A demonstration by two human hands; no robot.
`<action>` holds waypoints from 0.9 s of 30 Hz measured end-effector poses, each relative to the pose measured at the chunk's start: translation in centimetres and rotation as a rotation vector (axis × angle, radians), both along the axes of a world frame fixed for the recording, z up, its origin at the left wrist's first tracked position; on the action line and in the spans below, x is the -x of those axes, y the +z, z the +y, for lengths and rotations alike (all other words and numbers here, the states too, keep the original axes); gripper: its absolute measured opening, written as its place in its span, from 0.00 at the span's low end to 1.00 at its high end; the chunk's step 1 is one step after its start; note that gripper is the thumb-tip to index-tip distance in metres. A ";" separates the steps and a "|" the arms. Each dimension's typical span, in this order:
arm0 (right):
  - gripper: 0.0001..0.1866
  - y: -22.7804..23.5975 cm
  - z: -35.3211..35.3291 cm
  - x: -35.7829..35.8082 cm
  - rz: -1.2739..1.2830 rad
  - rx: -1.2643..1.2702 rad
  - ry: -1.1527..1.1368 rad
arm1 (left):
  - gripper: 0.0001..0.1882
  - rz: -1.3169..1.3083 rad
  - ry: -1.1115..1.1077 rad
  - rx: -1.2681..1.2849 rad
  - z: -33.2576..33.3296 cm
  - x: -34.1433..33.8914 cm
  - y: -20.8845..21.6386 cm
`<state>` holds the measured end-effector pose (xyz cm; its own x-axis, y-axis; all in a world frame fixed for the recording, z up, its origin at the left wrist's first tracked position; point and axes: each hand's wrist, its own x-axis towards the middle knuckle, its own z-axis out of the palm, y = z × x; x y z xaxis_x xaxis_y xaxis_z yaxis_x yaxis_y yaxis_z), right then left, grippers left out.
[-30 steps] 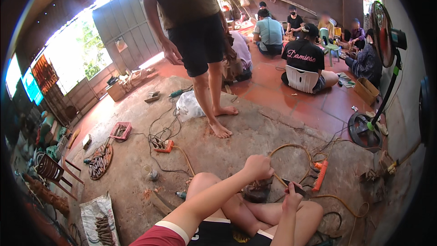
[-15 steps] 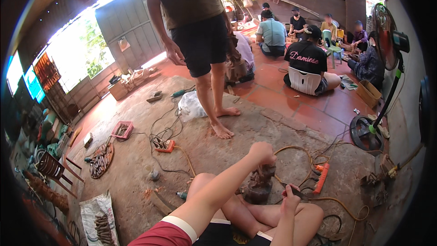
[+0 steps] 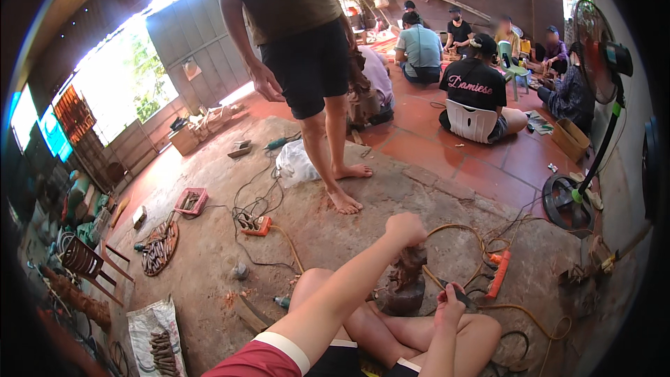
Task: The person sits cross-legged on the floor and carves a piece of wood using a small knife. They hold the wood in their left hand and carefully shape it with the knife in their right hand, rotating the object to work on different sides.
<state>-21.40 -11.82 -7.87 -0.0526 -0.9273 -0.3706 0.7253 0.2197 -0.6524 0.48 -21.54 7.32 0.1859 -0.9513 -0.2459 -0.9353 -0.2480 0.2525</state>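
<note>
A dark brown carved wooden piece (image 3: 404, 292) stands upright on the ground in front of my crossed legs. My left hand (image 3: 407, 229) is closed over its top, with that arm reaching across from the lower left. Its fingertips are mostly out of sight behind the back of the hand. Close to the carving's right side, above my knee, my right hand (image 3: 449, 305) pinches a flat, dark, pointed piece like a blade (image 3: 465, 298). That piece stays apart from the carving, and its exact kind is unclear.
An orange power strip (image 3: 497, 274) and looping cables lie to the right. A curved piece of wood (image 3: 252, 313) rests by my left leg. Ahead, a barefoot person (image 3: 307, 77) stands near a white plastic bag (image 3: 296, 164). A fan (image 3: 593, 56) stands at right; several people sit farther back.
My left hand and the carving's top have risen slightly, and more of the carving shows. My right hand has barely shifted. The whole view has moved a little.
</note>
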 end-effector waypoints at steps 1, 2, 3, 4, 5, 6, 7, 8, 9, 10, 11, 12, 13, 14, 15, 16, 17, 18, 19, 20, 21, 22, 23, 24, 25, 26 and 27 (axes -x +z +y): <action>0.13 0.0 0.2 0.0 -0.013 -0.002 0.005 | 0.23 0.014 0.014 -0.015 0.1 -0.4 0.0; 0.13 0.1 0.1 -0.1 -0.033 0.001 0.009 | 0.23 0.015 0.029 0.008 0.3 -0.9 0.1; 0.13 0.2 0.0 -0.2 -0.024 0.005 0.018 | 0.24 0.017 0.043 0.031 0.8 -1.4 0.2; 0.13 0.2 0.1 -0.2 -0.014 0.009 0.027 | 0.24 0.019 0.055 0.054 1.1 -1.9 0.2; 0.13 0.4 0.3 -0.4 -0.007 0.009 0.037 | 0.25 0.013 0.056 0.065 1.5 -2.5 0.0; 0.13 0.6 0.4 -0.8 -0.012 0.025 0.044 | 0.25 0.006 0.056 0.076 1.8 -3.2 -0.3; 0.13 0.8 0.3 -1.2 -0.017 0.042 0.051 | 0.26 0.000 0.056 0.087 1.9 -3.9 -0.5; 0.13 0.8 0.5 -1.3 -0.015 0.049 0.059 | 0.26 -0.001 0.056 0.072 2.0 -4.5 -1.0; 0.12 0.9 0.7 -1.4 -0.013 0.071 0.074 | 0.25 -0.002 0.056 0.057 2.1 -5.1 -1.4; 0.12 0.9 0.8 -1.7 -0.012 0.094 0.089 | 0.25 -0.003 0.056 0.041 2.4 -5.6 -1.8; 0.12 0.7 0.5 -1.7 -0.007 0.127 0.096 | 0.25 0.002 0.044 0.064 2.5 -5.6 -1.8; 0.12 0.3 0.3 -1.6 0.000 0.141 0.092 | 0.25 0.007 0.033 0.087 2.8 -5.5 -1.8; 0.12 -0.1 0.2 -1.6 0.007 0.155 0.088 | 0.25 0.012 0.021 0.110 2.9 -5.5 -1.8; 0.12 -0.1 0.4 -1.6 0.013 0.162 0.093 | 0.25 0.017 0.051 0.118 3.2 -5.9 -2.1; 0.12 0.0 0.6 -1.7 0.010 0.169 0.107 | 0.24 0.022 0.079 0.126 3.2 -6.5 -2.6; 0.12 0.0 0.7 -1.9 0.007 0.177 0.121 | 0.24 0.027 0.107 0.134 3.4 -6.9 -3.0; 0.12 0.3 0.9 -2.1 0.004 0.181 0.135 | 0.25 0.039 0.120 0.116 3.5 -7.4 -3.1; 0.11 0.6 1.3 -2.1 0.024 0.178 0.158 | 0.25 0.050 0.132 0.098 3.5 -8.1 -3.1; 0.11 0.9 1.8 -1.9 0.042 0.175 0.182 | 0.25 0.061 0.144 0.080 3.6 -8.5 -3.2; 0.10 1.4 2.2 -1.7 0.059 0.176 0.199 | 0.26 0.046 0.152 0.091 3.7 -8.5 -3.0; 0.10 1.5 2.3 -1.5 0.071 0.155 0.187 | 0.26 0.031 0.160 0.102 3.8 -8.5 -2.9; 0.10 1.6 2.4 -1.3 0.083 0.134 0.176 | 0.27 0.016 0.169 0.113 4.0 -8.5 -2.8; 0.11 1.5 2.5 -1.0 0.096 0.111 0.163 | 0.27 0.027 0.180 0.112 4.1 -8.0 -2.5; 0.11 1.1 2.2 -0.8 0.077 0.117 0.146 | 0.27 0.038 0.193 0.110 4.1 -7.2 -2.3; 0.11 0.7 1.7 -0.7 0.057 0.122 0.130 | 0.27 0.048 0.206 0.108 4.2 -6.5 -2.0; 0.11 0.5 1.4 -0.7 0.037 0.127 0.115 | 0.26 0.054 0.203 0.097 4.3 -5.9 -1.5; 0.11 0.3 1.2 -0.7 0.033 0.132 0.127 | 0.25 0.064 0.201 0.087 4.4 -5.1 -1.1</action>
